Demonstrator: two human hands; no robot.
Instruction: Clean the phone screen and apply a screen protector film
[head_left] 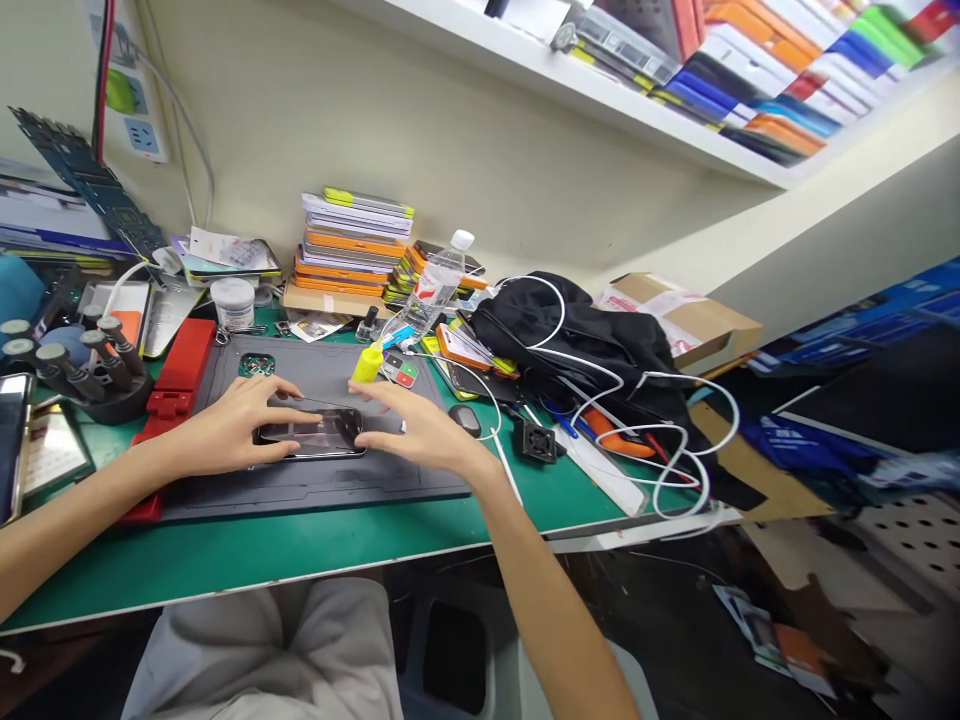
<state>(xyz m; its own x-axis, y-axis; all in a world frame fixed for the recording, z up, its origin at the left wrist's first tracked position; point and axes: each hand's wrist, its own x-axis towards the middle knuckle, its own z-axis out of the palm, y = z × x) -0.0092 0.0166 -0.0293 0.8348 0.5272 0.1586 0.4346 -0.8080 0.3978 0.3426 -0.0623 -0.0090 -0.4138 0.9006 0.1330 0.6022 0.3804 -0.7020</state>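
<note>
A dark smartphone (326, 432) lies flat on a grey work mat (315, 490), its long side running left to right. My left hand (236, 425) reaches over its left end with fingers spread, the index finger and thumb resting on or just above the glass. At the other end, my right hand (420, 428) is open, its thumb at the phone's right edge and its fingers stretched out above. Just behind those fingertips stands a yellow bottle (367, 364) with a thin tip; whether they touch it, I cannot tell.
A red clamp-like bar (180, 370) borders the mat on the left, near a screwdriver holder (112, 400). Behind are stacked boxes (349, 245) and a clear water bottle (442, 280). To the right lie a black bag (577, 330), white cables (705, 450) and a small fan (534, 441).
</note>
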